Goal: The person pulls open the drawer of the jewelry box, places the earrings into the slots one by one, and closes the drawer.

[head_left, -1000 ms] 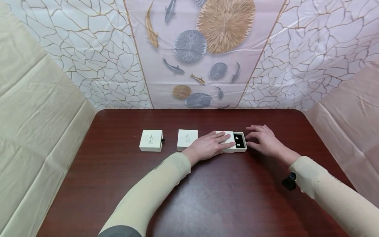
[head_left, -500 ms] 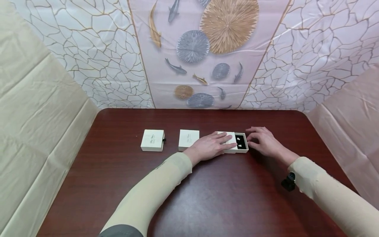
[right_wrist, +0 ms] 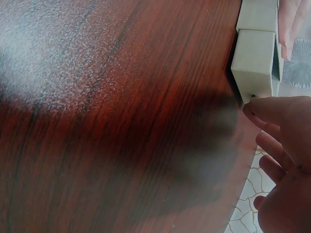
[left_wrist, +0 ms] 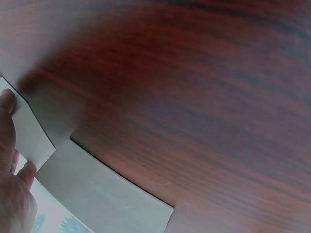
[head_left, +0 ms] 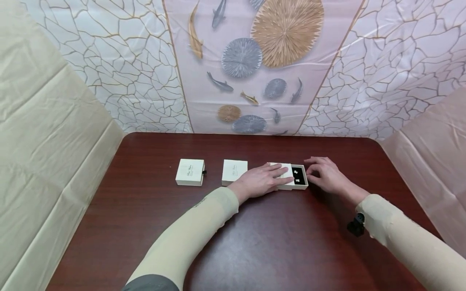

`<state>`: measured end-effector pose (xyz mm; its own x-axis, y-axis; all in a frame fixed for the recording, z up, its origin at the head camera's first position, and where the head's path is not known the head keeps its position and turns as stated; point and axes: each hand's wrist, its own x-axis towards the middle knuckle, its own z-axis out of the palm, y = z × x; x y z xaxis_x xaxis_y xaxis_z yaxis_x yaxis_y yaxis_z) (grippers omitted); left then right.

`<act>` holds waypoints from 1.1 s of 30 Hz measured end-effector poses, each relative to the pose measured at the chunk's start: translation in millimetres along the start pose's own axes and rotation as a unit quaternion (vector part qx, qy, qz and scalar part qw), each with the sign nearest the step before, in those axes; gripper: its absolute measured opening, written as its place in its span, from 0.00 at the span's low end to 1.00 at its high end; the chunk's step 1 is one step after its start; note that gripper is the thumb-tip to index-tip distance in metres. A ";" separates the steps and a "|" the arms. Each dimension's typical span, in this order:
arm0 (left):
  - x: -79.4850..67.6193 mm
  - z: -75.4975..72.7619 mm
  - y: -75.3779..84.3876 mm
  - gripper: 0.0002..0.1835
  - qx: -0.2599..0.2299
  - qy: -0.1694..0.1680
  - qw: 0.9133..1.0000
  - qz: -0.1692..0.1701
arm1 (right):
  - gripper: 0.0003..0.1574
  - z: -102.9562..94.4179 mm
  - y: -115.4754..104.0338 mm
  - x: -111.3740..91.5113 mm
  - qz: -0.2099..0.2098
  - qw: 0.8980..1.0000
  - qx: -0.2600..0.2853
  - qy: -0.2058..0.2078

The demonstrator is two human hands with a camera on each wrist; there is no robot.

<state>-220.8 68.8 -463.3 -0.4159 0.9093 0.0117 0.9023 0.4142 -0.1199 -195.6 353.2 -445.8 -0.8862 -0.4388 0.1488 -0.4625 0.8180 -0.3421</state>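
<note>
My left hand (head_left: 260, 181) lies over the white sleeve (head_left: 287, 165) of the rightmost jewelry box, its fingers spread across the top. The box's drawer (head_left: 300, 187) sticks partway out on the right. On its black insert sit two small pale stud earrings (head_left: 295, 172). My right hand (head_left: 325, 174) is at the drawer's right end. In the right wrist view, thumb and forefinger pinch the small dark pull tab (right_wrist: 252, 96) low on the drawer's end; its other fingers are loosely bent.
Two more white boxes, the middle one (head_left: 233, 169) and the left one (head_left: 190, 171) with a black tab (head_left: 204, 172), stand in line on the dark wooden table (head_left: 284, 242). Patterned fabric (head_left: 242, 97) hangs behind the table's far edge.
The whole scene shifts slightly right as the head view turns. Both hands keep their places at the box, and the drawer stands out by about the same amount.
</note>
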 end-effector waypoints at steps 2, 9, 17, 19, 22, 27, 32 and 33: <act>0.5 0.0 -0.1 0.31 0.000 -0.001 1.000 0.001 | 0.07 0.2 0.0 0.0 -0.002 1.000 0.000 0.002; 0.9 0.0 -0.2 0.31 0.006 -0.005 1.000 0.003 | 0.07 2.4 -4.1 0.7 -0.006 1.000 0.009 0.003; -0.7 -2.1 0.3 0.31 0.013 -0.002 1.000 0.003 | 0.06 1.7 -8.9 3.7 -0.005 1.000 0.011 -0.007; -0.8 -2.2 0.2 0.31 0.013 0.000 1.000 0.003 | 0.06 2.2 -9.1 4.7 -0.008 1.000 0.009 -0.006; -0.6 -2.2 0.2 0.31 0.012 -0.001 1.000 0.003 | 0.07 3.2 -9.8 5.9 -0.008 1.000 0.009 -0.004; 0.1 -1.3 0.1 0.31 0.017 -0.004 1.000 0.008 | 0.07 5.1 -11.1 7.9 -0.008 1.000 0.013 -0.009; 0.1 -1.1 -0.4 0.30 0.023 -0.001 1.000 0.010 | 0.07 7.0 -13.0 10.7 -0.003 1.000 0.015 -0.015; 0.0 -1.1 -0.6 0.30 0.024 0.000 1.000 0.011 | 0.07 7.3 -13.4 11.3 -0.003 1.000 0.015 -0.016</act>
<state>-221.2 68.6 -462.2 -0.3968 0.9179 0.0079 0.9043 0.3924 -0.1684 -199.2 334.5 -446.3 -0.8823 -0.4548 0.1214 -0.4654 0.8041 -0.3699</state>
